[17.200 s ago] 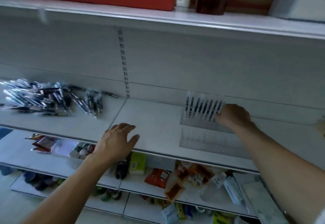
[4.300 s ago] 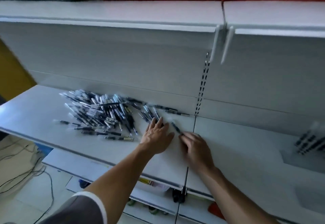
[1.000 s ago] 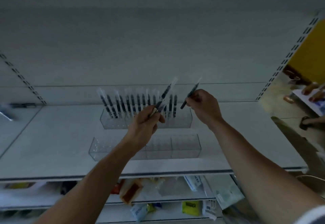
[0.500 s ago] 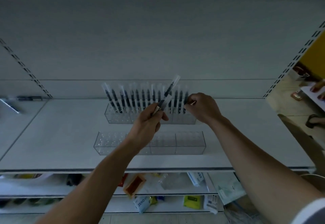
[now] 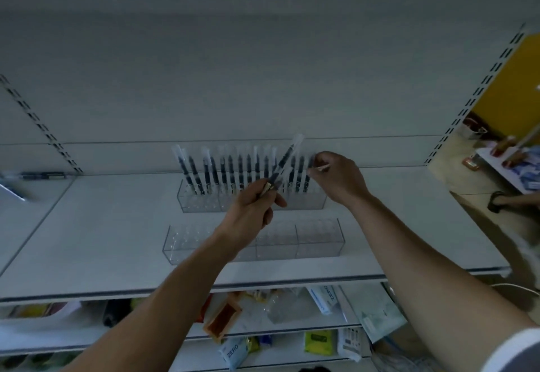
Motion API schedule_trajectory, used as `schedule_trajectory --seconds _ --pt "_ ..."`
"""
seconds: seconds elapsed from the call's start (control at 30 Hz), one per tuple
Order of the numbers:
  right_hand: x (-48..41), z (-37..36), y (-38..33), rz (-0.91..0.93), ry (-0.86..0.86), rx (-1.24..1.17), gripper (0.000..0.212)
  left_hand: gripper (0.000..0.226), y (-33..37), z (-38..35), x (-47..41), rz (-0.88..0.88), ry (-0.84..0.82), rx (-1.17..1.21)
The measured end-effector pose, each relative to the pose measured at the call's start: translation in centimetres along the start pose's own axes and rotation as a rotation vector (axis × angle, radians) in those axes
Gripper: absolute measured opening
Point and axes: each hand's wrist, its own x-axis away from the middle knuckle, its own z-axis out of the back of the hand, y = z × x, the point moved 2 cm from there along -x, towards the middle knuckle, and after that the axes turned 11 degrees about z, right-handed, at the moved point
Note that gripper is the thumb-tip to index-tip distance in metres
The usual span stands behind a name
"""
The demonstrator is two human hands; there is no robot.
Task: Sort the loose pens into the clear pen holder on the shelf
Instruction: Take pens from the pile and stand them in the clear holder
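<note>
Pens (image 5: 43,175) lie loose at the far left of the shelf (image 5: 102,225), blurred and cut by the frame edge. Clear pen holder (image 5: 201,200) sits mid-shelf near the back wall, with standing pens (image 5: 230,167) upright in a row. Left hand (image 5: 251,214) is up in front of the holder, forearm reaching from the bottom edge, fingers curled round held pens (image 5: 285,158) tilted up-right; count unclear. Right hand (image 5: 339,177) is at the holder's right end, fingertips pinching the end pen (image 5: 306,178) at its top, contact partly hidden. Second holder (image 5: 318,238) stands in front, partly behind the left wrist.
</note>
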Motion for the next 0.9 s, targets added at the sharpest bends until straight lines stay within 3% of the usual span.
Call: schedule_trajectory --seconds 0.07,0.13,0.23,0.3,0.43,0.53,0.63,0.7,0.9 --pt "1.2 0.8 0.2 0.000 0.110 -0.081 0.026 0.026 0.4 -0.6 -0.3 -0.012 -0.013 0.012" --pt "2.5 1.4 0.1 -0.004 0.200 -0.257 0.016 0.025 0.6 -1.8 -0.8 -0.004 -0.030 0.040" --pt "4.1 2.0 -0.4 -0.037 -0.020 -0.575 0.008 0.022 1.1 -4.2 -1.3 -0.018 -0.094 0.042" --pt "4.3 2.4 -0.1 -0.034 -0.078 -0.633 0.009 0.022 1.0 -5.7 -1.9 -0.016 -0.122 0.029" --pt "4.1 3.1 1.7 -0.088 0.025 -0.683 0.009 0.023 -0.1 -7.2 -3.0 -0.014 -0.106 -0.107" --pt "3.0 4.5 2.7 -0.101 0.158 -0.781 0.006 0.020 -0.9 -6.5 -3.1 -0.079 0.032 -0.146" --pt "1.1 6.2 3.1 -0.076 0.298 -0.774 0.006 0.025 -1.3 -5.0 -2.6 -0.132 0.170 -0.143" --pt "0.0 6.5 3.2 -0.044 0.349 -0.710 0.005 0.024 -1.6 -4.3 -2.3 -0.157 0.179 -0.152" --pt "-1.1 4.3 3.9 0.110 0.236 -0.436 0.006 0.023 -2.1 -4.0 -1.9 -0.170 0.149 -0.087"
